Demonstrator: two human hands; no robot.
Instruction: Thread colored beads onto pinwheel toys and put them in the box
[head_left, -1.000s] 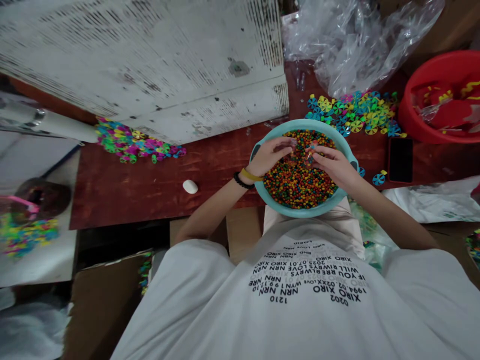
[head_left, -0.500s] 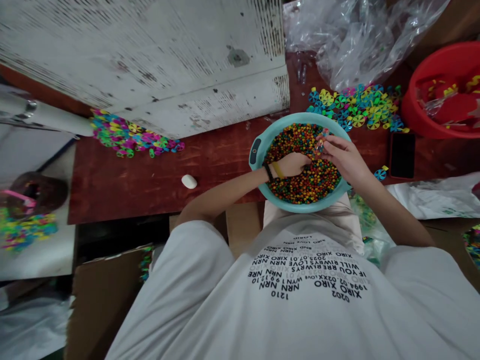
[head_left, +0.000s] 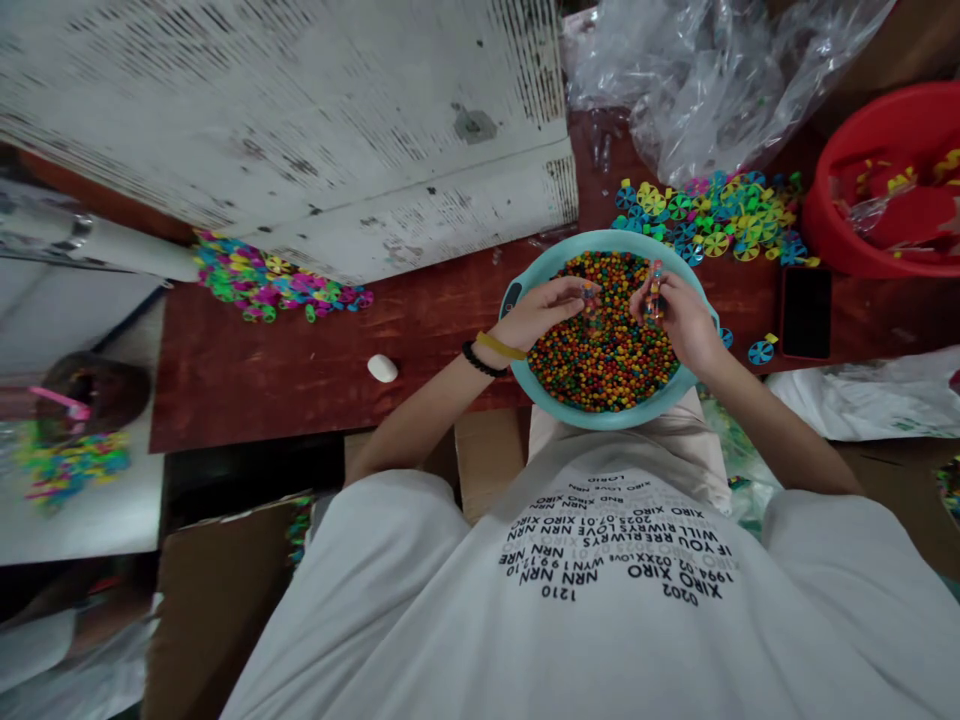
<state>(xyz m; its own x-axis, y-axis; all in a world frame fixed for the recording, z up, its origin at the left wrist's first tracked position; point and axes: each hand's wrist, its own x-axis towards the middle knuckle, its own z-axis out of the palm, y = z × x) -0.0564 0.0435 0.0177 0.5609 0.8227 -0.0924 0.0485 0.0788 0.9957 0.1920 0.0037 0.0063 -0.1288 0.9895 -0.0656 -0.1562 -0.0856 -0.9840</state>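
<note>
Two hands work over a teal plastic basin (head_left: 600, 238) heaped with multicoloured beads (head_left: 604, 350). The right hand (head_left: 679, 322) pinches a narrow clear tube (head_left: 656, 292) upright between thumb and fingers, apparently with beads inside. The half-curled left hand (head_left: 541, 312) pinches something small and clear (head_left: 591, 298), too small to identify. Both forearms angle inward, seemingly to keep the work over the basin, where dropped beads would land. Plastic pinwheels (head_left: 712, 225) lie beyond the right hand on the wooden surface (head_left: 300, 375).
</note>
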